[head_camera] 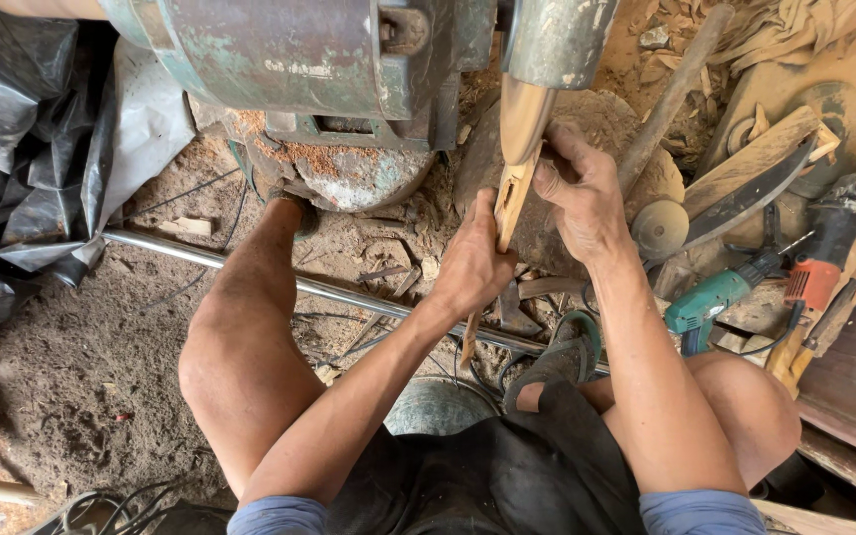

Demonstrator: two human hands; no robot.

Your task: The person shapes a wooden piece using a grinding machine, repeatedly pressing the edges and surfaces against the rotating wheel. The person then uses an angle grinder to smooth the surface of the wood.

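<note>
My left hand (475, 267) and my right hand (582, 198) both grip a long carved piece of light wood (515, 173). Its upper, rounded end presses up against the grey guard of a green grinding machine (299, 59). The lower tip of the wood pokes out below my left hand, near my knees. My left hand wraps the wood from the left; my right hand holds it from the right, fingers curled over the top.
Sawdust and wood chips cover the ground. A metal pipe (250, 267) runs across under my legs. To the right lie a green power tool (710, 297), an orange one (819, 267), a big blade (745, 198) and a wooden handle (671, 94). Black plastic sheeting (22, 139) is at left.
</note>
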